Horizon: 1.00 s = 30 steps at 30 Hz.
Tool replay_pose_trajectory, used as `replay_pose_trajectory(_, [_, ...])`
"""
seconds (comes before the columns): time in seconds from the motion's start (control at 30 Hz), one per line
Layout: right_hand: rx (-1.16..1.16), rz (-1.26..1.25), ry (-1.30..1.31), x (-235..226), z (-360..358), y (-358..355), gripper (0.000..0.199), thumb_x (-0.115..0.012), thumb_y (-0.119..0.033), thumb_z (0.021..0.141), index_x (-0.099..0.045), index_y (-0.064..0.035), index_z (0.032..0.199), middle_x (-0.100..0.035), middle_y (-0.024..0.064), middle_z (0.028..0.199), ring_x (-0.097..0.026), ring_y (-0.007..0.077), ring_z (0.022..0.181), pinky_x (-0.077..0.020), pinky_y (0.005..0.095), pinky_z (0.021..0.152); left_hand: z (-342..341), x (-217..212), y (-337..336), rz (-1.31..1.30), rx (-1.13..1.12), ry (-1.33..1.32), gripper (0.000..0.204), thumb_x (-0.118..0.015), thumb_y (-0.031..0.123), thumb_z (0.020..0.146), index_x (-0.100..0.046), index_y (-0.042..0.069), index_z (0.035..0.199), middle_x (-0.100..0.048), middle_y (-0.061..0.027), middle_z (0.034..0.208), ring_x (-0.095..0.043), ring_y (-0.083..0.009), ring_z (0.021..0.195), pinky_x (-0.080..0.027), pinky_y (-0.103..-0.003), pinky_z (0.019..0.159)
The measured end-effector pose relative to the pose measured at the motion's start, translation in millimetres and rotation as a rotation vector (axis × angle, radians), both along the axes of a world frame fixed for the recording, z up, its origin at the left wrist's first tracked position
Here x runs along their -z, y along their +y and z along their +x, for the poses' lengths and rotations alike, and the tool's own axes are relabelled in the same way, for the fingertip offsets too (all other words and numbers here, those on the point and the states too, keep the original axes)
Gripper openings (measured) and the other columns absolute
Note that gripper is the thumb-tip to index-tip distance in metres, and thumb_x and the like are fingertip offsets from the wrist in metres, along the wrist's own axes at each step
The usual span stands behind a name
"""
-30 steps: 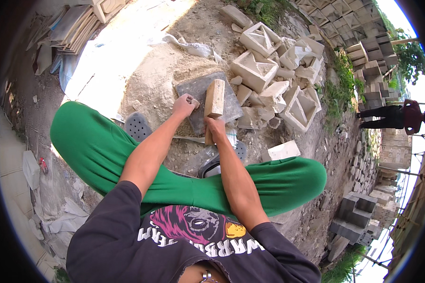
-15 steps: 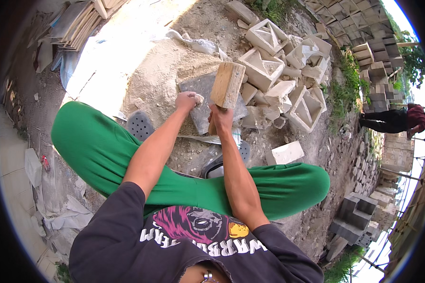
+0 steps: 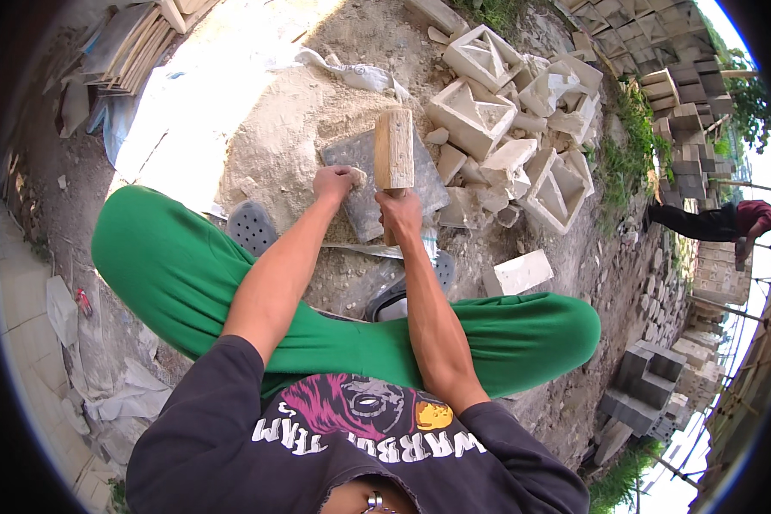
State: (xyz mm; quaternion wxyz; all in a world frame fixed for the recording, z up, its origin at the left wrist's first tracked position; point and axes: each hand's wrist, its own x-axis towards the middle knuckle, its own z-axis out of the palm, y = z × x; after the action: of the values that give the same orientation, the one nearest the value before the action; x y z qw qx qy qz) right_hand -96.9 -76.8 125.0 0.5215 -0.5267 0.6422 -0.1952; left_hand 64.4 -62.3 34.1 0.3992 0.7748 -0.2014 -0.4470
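Observation:
My right hand (image 3: pixel 401 212) is wrapped round the short handle of a wooden mallet (image 3: pixel 394 152), whose thick block head is raised over a flat dark grey slab (image 3: pixel 428 184). Dust covers parts of the slab, which lies on the ground between my feet. At the slab's left side my left hand (image 3: pixel 331 182) pinches a small pale chunk of stone (image 3: pixel 357 176). The mallet head is to the right of this chunk and apart from it. Whether the chunk touches the slab I cannot tell.
Pale, broken hollow blocks (image 3: pixel 471 111) lie heaped beyond the slab to the right. A loose white block (image 3: pixel 519 273) rests near my right knee. Crushed powder (image 3: pixel 274 146) spreads at the left, beside a torn white sack (image 3: pixel 364 75). Another person (image 3: pixel 728 221) stands far right near stacked blocks.
The mallet head has swung a little left and turned from a slant to nearly straight. My left hand has shifted slightly left, still pinching the chunk. The far person's arm has moved.

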Motion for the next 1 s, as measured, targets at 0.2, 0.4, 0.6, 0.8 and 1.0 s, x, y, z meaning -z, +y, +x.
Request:
replay_pose_trajectory(0.2, [-0.008, -0.182, 0.163, -2.7, 11.3, -5.6, 0.033, -0.075, -0.027, 0.072, -0.071, 0.0023, 0.089, -0.072, 0.0231, 0.083, -0.070, 0.0420, 0.085, -0.0536, 0.0449, 0.072, 0.9, -4.9, 2.5, -0.007, 0.024, -0.017, 0.037, -0.081, 0.022, 0.080, -0.074, 0.002, 0.110, -0.076, -0.0085, 0.092, -0.068, -0.0133, 0.074, -0.053, -0.028, 0.070])
replay_pose_trajectory(0.4, [-0.144, 0.119, 0.228, 29.3, -2.3, -3.6, 0.040, -0.074, -0.030, 0.071, -0.071, 0.0062, 0.089, -0.072, 0.0203, 0.079, -0.073, 0.0326, 0.072, -0.0556, 0.0396, 0.064, 2.9, -0.8, -0.3, 0.040, -0.007, -0.103, 0.038, -0.082, 0.024, 0.080, -0.075, 0.003, 0.110, -0.075, -0.0088, 0.098, -0.068, -0.0152, 0.077, -0.054, -0.030, 0.072])
replay_pose_trajectory(0.6, [-0.021, -0.026, 0.008, -18.8, 10.1, -16.7, 0.029, -0.073, -0.026, 0.074, -0.070, 0.0024, 0.079, -0.067, 0.0122, 0.063, -0.068, 0.0230, 0.057, -0.0527, 0.0378, 0.056, 3.7, -3.8, 2.6, 0.005, -0.017, 0.035, 0.032, -0.080, 0.020, 0.080, -0.075, 0.001, 0.105, -0.074, -0.0055, 0.090, -0.065, -0.0110, 0.071, -0.052, -0.026, 0.063])
replay_pose_trajectory(0.8, [-0.162, 0.109, 0.340, 42.6, -3.7, -1.0, 0.034, -0.073, -0.028, 0.073, -0.071, 0.0033, 0.085, -0.069, 0.0154, 0.067, -0.070, 0.0244, 0.058, -0.0559, 0.0354, 0.058, -3.2, -22.3, -4.0, 0.020, -0.009, -0.008, 0.026, -0.079, 0.015, 0.081, -0.075, 0.000, 0.102, -0.073, -0.0062, 0.088, -0.065, -0.0124, 0.072, -0.051, -0.025, 0.064])
replay_pose_trajectory(1.0, [-0.061, 0.101, 0.038, -0.5, 5.4, -11.7, 0.033, -0.073, -0.028, 0.071, -0.072, 0.0006, 0.089, -0.071, 0.0159, 0.070, -0.071, 0.0289, 0.065, -0.0549, 0.0396, 0.062, 8.3, 7.3, 3.9, -0.025, -0.060, 0.031, 0.022, -0.081, 0.018, 0.080, -0.077, 0.003, 0.095, -0.073, -0.0055, 0.080, -0.065, -0.0115, 0.066, -0.051, -0.027, 0.061])
